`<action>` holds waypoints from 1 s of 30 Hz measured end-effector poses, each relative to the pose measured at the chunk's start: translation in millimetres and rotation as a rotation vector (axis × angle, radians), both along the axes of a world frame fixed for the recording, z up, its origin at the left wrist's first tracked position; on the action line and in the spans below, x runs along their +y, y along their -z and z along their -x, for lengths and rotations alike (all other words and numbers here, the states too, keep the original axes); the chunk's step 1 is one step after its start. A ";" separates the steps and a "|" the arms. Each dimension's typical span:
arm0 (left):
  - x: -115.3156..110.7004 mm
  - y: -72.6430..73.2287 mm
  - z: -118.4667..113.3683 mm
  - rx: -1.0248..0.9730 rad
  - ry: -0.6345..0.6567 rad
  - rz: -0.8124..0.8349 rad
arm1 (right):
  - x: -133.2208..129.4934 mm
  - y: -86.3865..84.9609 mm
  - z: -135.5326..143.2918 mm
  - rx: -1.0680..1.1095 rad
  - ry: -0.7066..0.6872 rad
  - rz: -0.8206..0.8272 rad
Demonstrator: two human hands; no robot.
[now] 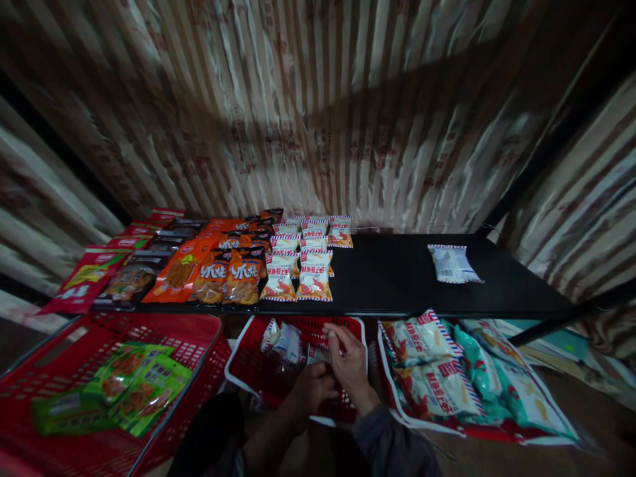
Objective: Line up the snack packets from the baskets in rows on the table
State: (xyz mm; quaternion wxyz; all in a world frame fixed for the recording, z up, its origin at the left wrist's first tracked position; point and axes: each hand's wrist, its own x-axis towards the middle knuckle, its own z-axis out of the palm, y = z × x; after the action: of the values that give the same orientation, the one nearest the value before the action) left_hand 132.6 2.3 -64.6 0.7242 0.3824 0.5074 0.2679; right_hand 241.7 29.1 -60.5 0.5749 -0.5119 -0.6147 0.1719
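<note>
Both hands are close together over the middle red basket [248, 351], which has a white rim. My left hand [312, 389] is low in the basket with its fingers curled; whether anything is in them is hidden. Just above and to its right, my right hand [346, 358] is bent with its fingertips drawn together near the basket's far wall. What it may hold is too dark to make out. Beside the hands, a few small snack bags [288, 343] lie inside this basket, white and shiny.
On the black shelf [387, 278] stand rows of white-and-orange snack bags [315, 275], orange bags [246, 275] and red bags [84, 281]. A single white bag [452, 264] lies at right. The left basket [199, 331] holds green packets [149, 391]; the right basket [392, 397] holds larger bags [437, 387].
</note>
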 end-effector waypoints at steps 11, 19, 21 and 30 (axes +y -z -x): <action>-9.8 -27.6 32.4 -0.058 0.140 -0.054 | -18.9 -17.1 31.1 0.013 0.116 0.007; 15.1 -6.3 26.2 -0.109 0.070 0.006 | -7.3 -9.5 13.2 -0.123 -0.038 -0.037; 20.3 -2.6 18.4 -0.106 0.051 0.023 | -4.1 -5.1 -0.5 -0.133 -0.021 -0.010; 30.3 -1.9 1.0 -0.084 -0.130 0.033 | 1.6 -2.7 -41.9 -0.170 -0.038 -0.039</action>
State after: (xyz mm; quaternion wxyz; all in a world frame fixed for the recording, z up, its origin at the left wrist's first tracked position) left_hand 131.6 32.6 -62.8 0.7323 0.3250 0.5047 0.3216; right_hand 283.6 30.8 -57.8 0.5271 -0.5015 -0.6742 0.1265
